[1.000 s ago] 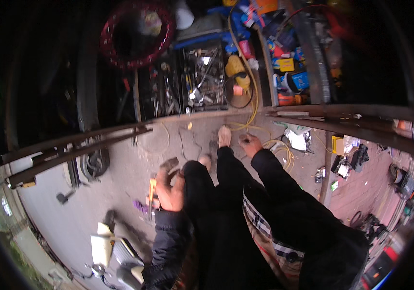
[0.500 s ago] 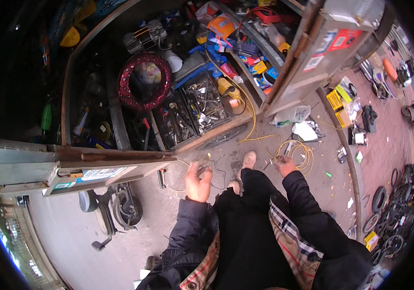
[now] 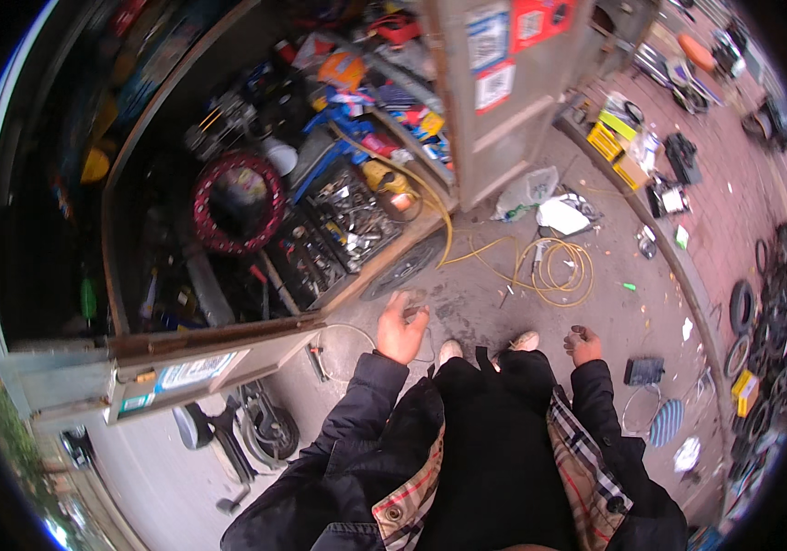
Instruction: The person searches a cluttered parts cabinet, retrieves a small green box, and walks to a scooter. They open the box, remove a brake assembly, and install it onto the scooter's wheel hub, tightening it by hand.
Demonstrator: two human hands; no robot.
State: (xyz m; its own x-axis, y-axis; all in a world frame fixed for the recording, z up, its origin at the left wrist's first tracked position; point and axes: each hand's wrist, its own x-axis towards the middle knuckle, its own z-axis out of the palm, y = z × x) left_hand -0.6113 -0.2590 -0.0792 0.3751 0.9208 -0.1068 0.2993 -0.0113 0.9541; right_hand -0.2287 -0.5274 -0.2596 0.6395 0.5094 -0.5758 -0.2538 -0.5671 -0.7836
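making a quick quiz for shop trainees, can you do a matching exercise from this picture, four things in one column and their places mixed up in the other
Column one
1. left hand
2. yellow hose
3. right hand
4. dark red ring

Column two
A. partly looped on the ground
B. bare, to the right of both shoes
C. wholly inside the open cabinet
D. bare, to the left of both shoes

Pairs: 1-D, 2-A, 3-B, 4-C

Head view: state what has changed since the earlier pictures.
The view swung right; in it, the bare left hand moved right and slightly up, the bare right hand right and down. No grasp or release shows clearly. The thin yellow hose stayed coiled.
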